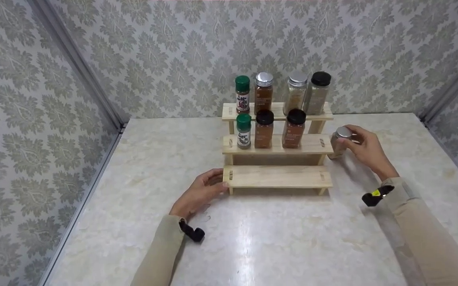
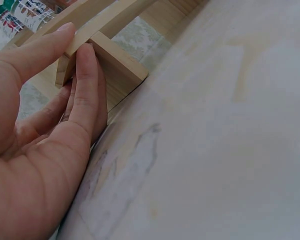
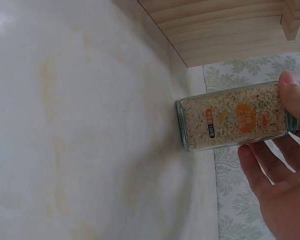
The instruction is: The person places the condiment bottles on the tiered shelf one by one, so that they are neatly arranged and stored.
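My right hand point(image 1: 368, 149) pinches a square glass spice jar point(image 3: 232, 117) near its silver lid point(image 1: 344, 132), just right of the rack's middle tier. Pale granules and an orange label show through its glass in the right wrist view. At the left end of the lowest tier, my left hand point(image 1: 201, 192) grips the three-tier wooden spice rack point(image 1: 278, 176), thumb at the top edge and fingers against the end and below. Several jars stand upright on the two upper tiers, among them a green-capped jar point(image 1: 243, 133) and a black-capped jar point(image 1: 293, 131). The bottom tier bears no jar.
The rack stands on a marble-patterned table point(image 1: 284, 242) near its back edge. Patterned wall panels point(image 1: 197, 51) rise behind and at both sides. On the top tier, a silver-capped jar point(image 1: 295, 95) stands close beside a dark-capped jar point(image 1: 318, 95).
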### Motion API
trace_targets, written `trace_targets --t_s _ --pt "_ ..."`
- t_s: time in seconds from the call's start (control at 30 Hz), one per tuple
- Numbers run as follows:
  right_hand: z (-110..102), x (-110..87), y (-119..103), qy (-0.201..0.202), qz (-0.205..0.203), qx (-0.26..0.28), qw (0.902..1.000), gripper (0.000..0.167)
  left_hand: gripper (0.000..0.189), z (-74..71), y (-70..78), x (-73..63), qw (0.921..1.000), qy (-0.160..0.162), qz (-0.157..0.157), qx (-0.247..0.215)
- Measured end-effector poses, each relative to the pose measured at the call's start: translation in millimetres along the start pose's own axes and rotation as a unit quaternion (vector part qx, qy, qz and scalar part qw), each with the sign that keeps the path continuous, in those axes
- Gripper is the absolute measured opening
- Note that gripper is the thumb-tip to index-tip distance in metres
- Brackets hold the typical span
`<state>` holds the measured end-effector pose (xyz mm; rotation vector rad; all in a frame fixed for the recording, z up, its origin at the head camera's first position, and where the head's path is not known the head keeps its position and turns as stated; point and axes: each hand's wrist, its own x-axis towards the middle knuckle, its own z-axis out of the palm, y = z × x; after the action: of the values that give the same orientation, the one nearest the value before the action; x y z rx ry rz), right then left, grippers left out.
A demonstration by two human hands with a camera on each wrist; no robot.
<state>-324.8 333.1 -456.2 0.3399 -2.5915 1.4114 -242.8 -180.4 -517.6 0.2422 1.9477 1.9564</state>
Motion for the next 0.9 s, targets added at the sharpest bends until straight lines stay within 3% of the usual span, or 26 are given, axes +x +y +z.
trace_targets --t_s 0.27,0.57,0.77,0.9 --pt "-4.4 -5.2 -10.7 0.027 0.016 -0.002 0.9995 0.062 0.063 0.8 1.6 0.1 1.0000 0.001 -0.001 -0.005" --pt "-13.7 -10.7 -27.6 0.071 -0.008 0.029 0.9970 0.055 0.065 0.3 2.2 -0.8 1.0000 0.000 -0.009 0.001" --pt "-20.8 -15.7 -46.2 0.098 -0.004 0.028 0.9948 0.058 0.067 -1.7 1.6 -1.1 1.0000 -0.010 0.002 0.000" --pt "-22.6 -19.5 -60.7 0.127 -0.023 0.034 0.9911 0.054 0.067 -0.7 0.0 -0.5 0.9999 -0.013 0.005 -0.005"
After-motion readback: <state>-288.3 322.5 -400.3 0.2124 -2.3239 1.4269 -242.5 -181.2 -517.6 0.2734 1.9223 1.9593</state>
